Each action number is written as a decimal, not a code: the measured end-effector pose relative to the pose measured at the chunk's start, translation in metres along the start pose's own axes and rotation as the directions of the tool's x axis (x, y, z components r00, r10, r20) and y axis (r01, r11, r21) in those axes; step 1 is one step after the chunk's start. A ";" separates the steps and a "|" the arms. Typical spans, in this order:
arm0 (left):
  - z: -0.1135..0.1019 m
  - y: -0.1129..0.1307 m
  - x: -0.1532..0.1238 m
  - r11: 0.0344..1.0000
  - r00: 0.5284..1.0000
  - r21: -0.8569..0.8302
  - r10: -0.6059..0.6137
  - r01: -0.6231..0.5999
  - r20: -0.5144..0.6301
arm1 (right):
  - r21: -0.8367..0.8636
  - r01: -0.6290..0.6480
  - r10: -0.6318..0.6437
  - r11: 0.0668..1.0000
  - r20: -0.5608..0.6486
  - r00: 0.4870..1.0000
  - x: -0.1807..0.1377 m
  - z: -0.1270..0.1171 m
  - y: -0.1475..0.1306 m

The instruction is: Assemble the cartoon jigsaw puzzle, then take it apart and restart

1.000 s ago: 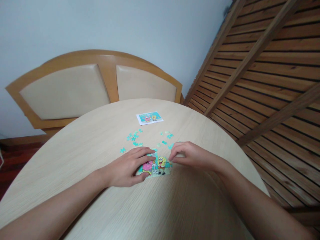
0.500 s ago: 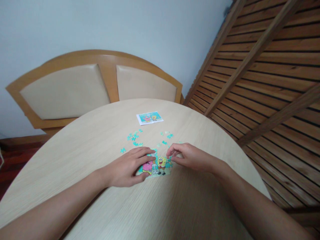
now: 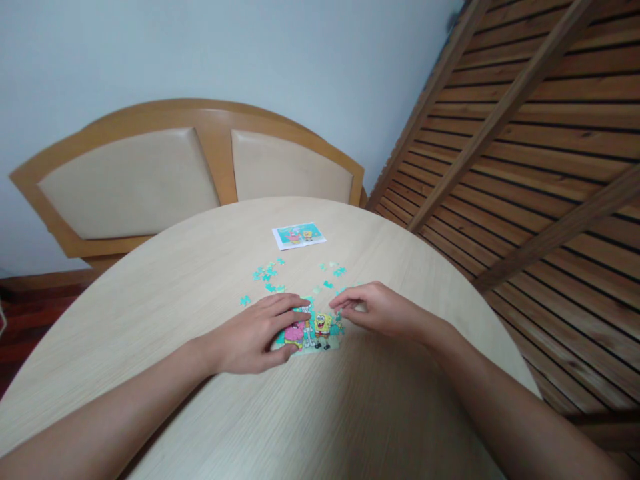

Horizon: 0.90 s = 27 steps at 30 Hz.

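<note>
A partly joined cartoon jigsaw puzzle (image 3: 324, 325) lies on the table, showing a yellow square figure, a pink figure and a tall pale one. My left hand (image 3: 267, 330) rests flat with fingers spread over its left part, covering some of the pink figure. At the upper right of the puzzle, my right hand (image 3: 367, 305) hovers with thumb and fingers drawn together in a pinch. Whatever sits between those fingertips is too small to make out. Loose turquoise puzzle pieces (image 3: 269, 272) are scattered beyond my left hand, and other pieces (image 3: 339, 271) lie beyond the right.
A picture card (image 3: 299, 235) of the same cartoon lies farther back on the round wooden table (image 3: 200, 247). Behind the table stands a bench back with beige pads (image 3: 130, 183). A slatted wooden panel (image 3: 540, 153) slants along the right.
My right hand has shifted slightly left and up over the puzzle's upper right, its fingertips reaching a little farther left. My left hand stays in place on the puzzle.
</note>
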<state>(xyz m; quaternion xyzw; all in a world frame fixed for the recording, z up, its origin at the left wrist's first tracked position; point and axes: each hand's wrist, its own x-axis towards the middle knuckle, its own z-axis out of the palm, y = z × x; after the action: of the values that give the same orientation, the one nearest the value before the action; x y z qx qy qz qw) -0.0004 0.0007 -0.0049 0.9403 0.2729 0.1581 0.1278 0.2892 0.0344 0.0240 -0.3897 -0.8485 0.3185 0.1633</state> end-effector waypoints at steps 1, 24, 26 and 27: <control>0.000 0.000 0.000 1.000 1.000 0.001 0.000 0.000 -0.002 | 0.018 -0.010 0.010 1.000 -0.009 1.000 0.000 0.000 0.001; 0.000 0.000 0.000 1.000 1.000 0.002 -0.003 0.003 -0.005 | 0.032 0.012 -0.010 0.999 -0.063 0.998 0.003 0.009 0.005; 0.000 0.001 0.001 1.000 1.000 0.002 -0.003 0.003 -0.005 | 0.044 0.023 -0.019 0.999 -0.075 0.997 0.003 0.010 0.006; 0.000 0.001 0.001 1.000 1.000 0.005 -0.004 0.004 -0.003 | 0.053 0.026 -0.022 0.998 -0.080 0.997 0.003 0.011 0.007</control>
<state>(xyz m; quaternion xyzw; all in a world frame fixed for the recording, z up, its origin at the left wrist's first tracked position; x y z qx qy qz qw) 0.0006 0.0002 -0.0044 0.9399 0.2754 0.1586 0.1252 0.2854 0.0351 0.0112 -0.3873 -0.8370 0.3237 0.2114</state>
